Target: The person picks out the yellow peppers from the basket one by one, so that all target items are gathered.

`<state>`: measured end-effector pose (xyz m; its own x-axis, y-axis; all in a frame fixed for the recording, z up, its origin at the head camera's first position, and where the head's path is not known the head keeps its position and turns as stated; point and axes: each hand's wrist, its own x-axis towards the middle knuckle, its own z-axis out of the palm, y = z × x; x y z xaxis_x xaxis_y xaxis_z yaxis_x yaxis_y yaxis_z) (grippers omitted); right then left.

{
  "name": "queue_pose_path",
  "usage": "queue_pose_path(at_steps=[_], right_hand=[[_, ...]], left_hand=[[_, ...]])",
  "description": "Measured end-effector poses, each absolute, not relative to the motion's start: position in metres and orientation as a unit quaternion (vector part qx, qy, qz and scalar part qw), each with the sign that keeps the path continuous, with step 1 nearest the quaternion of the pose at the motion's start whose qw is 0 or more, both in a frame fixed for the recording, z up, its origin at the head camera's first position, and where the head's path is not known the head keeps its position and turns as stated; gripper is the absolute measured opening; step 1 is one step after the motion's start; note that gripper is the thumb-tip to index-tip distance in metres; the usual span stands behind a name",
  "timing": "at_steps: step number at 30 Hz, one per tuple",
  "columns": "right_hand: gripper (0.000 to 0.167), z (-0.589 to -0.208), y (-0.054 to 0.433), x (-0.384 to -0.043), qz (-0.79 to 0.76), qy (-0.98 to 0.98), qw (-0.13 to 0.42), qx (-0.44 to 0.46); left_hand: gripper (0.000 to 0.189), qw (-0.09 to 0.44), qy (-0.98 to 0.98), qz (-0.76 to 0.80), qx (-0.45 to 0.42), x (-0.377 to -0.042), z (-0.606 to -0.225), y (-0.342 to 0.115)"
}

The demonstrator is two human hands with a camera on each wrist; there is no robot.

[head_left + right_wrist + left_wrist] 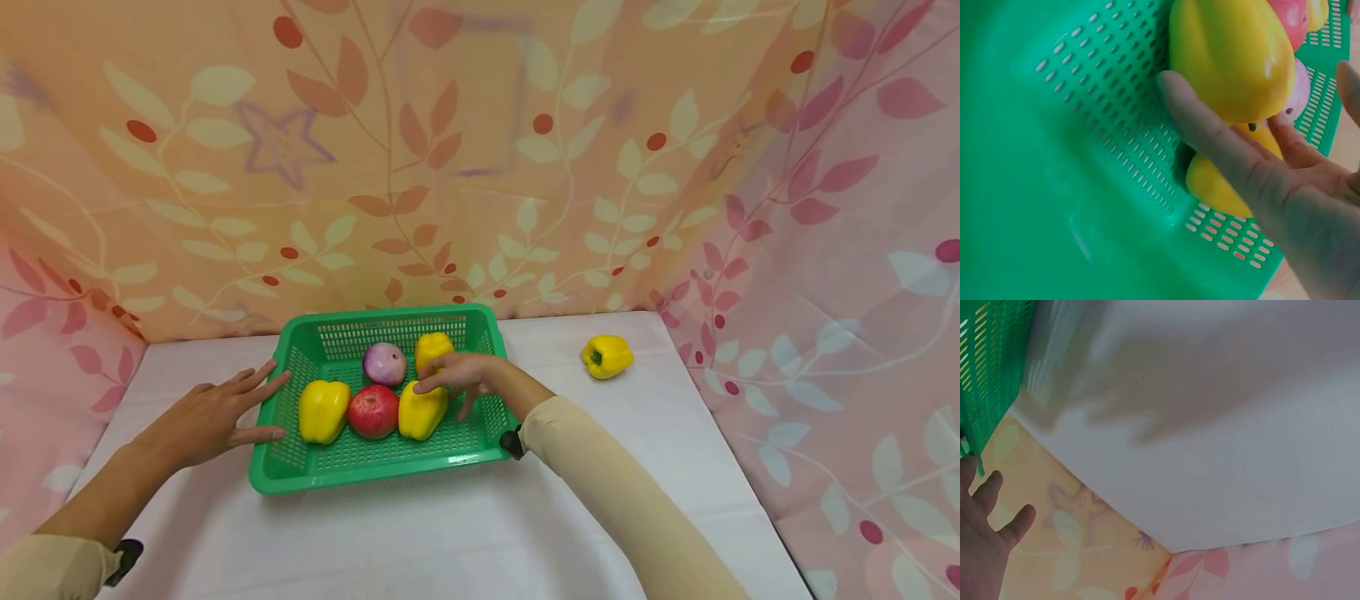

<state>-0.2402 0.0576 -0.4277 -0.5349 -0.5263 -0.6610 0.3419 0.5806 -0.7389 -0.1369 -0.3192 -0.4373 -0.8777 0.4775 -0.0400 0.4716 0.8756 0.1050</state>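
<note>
A green plastic basket [352,481] holds a purple-and-white onion [385,364], a red pomegranate [373,412] and three yellow bell peppers: one on the left [324,412], one at front right [422,411], one at the back [433,348]. My right hand [472,372] reaches over the basket's right wall. Its loosely extended fingers overlap the front right pepper, and in the right wrist view they lie alongside that pepper [1232,59] without curling round it. My left hand [217,417] is at the basket's left rim with fingers spread; the left wrist view catches only some fingers beside the basket wall [997,369].
Another yellow bell pepper [607,357] lies on the white-covered table [592,450], to the right of the basket. Leaf-patterned cloth [480,167] hangs behind the table and along both sides.
</note>
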Motion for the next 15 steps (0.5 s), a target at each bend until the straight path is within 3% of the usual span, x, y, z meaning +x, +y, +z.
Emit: queue_pose_path(at_steps=[15], right_hand=[[0.056, -0.4313, 0.0511, -0.2458, -0.429, 0.754, 0.494, -0.057]], left_hand=[[0.088, 0.031, 0.967, 0.054, 0.246, -0.1365, -0.4386, -0.3208]])
